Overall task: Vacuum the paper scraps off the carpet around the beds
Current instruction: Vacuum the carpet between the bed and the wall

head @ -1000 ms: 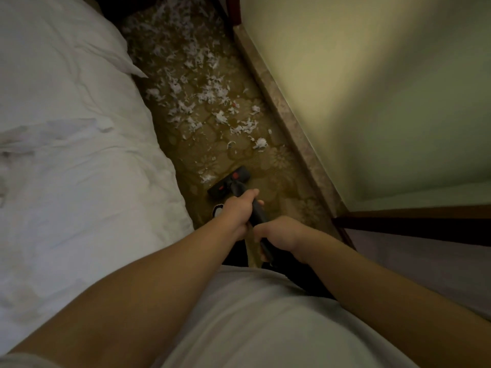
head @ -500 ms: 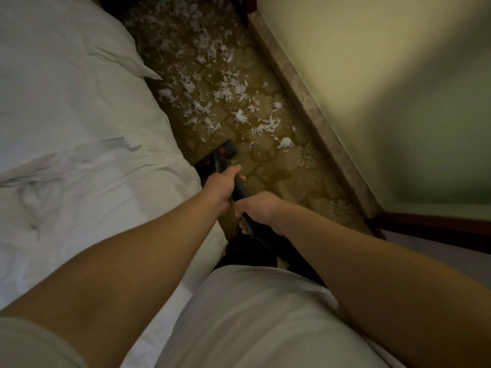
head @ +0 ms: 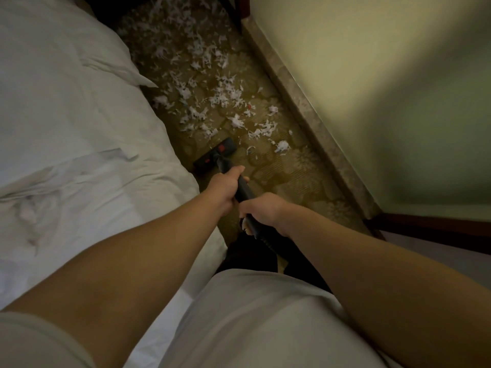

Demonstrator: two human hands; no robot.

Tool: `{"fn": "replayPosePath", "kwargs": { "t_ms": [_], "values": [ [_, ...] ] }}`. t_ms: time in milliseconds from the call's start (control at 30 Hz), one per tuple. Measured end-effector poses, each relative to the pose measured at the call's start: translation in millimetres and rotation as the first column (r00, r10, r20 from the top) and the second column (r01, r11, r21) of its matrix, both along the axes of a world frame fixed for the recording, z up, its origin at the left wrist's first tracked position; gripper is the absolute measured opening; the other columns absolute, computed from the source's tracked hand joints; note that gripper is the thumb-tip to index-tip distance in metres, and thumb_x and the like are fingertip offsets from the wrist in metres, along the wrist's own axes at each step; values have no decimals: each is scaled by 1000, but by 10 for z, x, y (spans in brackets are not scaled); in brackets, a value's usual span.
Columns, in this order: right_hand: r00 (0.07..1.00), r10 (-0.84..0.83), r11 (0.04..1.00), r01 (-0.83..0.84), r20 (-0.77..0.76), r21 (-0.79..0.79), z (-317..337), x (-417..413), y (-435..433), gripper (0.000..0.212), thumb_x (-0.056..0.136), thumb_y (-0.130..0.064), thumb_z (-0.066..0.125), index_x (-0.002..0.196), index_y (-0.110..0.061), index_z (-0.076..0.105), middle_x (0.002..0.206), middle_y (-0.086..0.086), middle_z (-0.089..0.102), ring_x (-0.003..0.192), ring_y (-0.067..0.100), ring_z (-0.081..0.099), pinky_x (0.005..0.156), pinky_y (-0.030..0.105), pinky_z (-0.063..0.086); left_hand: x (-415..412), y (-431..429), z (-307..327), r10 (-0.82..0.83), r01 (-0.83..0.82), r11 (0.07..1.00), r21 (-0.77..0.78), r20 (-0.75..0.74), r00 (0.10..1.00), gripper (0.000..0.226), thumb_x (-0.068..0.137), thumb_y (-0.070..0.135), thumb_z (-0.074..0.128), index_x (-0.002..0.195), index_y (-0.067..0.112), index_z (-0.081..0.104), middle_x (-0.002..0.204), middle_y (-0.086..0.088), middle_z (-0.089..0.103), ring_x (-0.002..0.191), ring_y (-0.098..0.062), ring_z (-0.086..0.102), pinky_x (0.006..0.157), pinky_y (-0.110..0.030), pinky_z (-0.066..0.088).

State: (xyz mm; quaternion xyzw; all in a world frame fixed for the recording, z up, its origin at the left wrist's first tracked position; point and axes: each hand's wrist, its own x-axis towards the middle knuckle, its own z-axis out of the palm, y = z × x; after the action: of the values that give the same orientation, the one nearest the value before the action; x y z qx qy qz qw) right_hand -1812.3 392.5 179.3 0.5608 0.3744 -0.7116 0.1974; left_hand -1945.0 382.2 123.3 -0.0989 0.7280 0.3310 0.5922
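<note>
Beside the bed (head: 79, 128), left hand (head: 224, 185) and right hand (head: 263, 209) grip the vacuum wand (head: 243, 190), angled forward-left toward paper scraps (head: 223, 95).

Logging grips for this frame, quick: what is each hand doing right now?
Left hand: grips the vacuum wand, on the side nearer the floor head.
Right hand: grips the same wand, closer to the person's body.

Both your hands, left hand (head: 221, 188) ahead of right hand (head: 261, 211), grip the vacuum wand (head: 243, 191); its floor head (head: 215, 156) sits beside the bed (head: 79, 134), just short of the paper scraps (head: 212, 96).
</note>
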Motion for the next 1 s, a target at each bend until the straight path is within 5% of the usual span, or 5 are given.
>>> {"fn": "replayPosePath", "kwargs": {
  "t_ms": [133, 400, 600, 767, 1000],
  "values": [
    [1000, -18, 1000, 18, 15, -5, -26, 500, -76, 18, 87, -17, 69, 99, -4, 69, 82, 12, 72, 68, 24, 71, 63, 31, 58, 487, -84, 39, -21, 21, 999, -26, 19, 1000, 48, 95, 33, 68, 135, 11, 54, 94, -7, 68, 86, -25, 66, 63, -37, 54],
    [1000, 7, 999, -7, 21, -35, 56, 1714, -172, 14, 87, -14, 68, 95, -2, 68, 66, 8, 69, 51, 20, 66, 53, 28, 54, 1692, -209, 58, -45, 51, 995, -82, 70, 997, 47, 95, 34, 69, 133, 12, 54, 98, -7, 70, 92, -27, 67, 74, -41, 57],
    [997, -70, 998, 70, 38, 12, 152, 2616, -261, 12, 88, -16, 70, 86, -4, 71, 84, 17, 71, 76, 32, 68, 68, 38, 56, 2550, -210, 85, -114, 124, 990, -70, 124, 986, 55, 93, 34, 70, 138, 10, 49, 99, -7, 71, 93, -27, 67, 78, -42, 57],
    [986, -157, 988, 156, 57, 22, 231, 3178, -250, 16, 87, -13, 69, 95, 1, 70, 77, 16, 71, 65, 29, 68, 57, 31, 56, 3128, -62, 189, -168, 175, 984, -37, 142, 976, 66, 95, 32, 69, 150, 12, 37, 100, -8, 69, 89, -23, 66, 64, -38, 53],
    [975, -213, 973, 206, 59, 102, 287, 3318, -129, 13, 86, -12, 69, 89, 1, 69, 64, 12, 69, 48, 22, 64, 48, 24, 51, 3315, 185, 153, -211, 212, 977, 7, 149, 966, 43, 96, 30, 67, 124, 12, 41, 97, -8, 69, 93, -28, 65, 92, -46, 55]
  ]
}}
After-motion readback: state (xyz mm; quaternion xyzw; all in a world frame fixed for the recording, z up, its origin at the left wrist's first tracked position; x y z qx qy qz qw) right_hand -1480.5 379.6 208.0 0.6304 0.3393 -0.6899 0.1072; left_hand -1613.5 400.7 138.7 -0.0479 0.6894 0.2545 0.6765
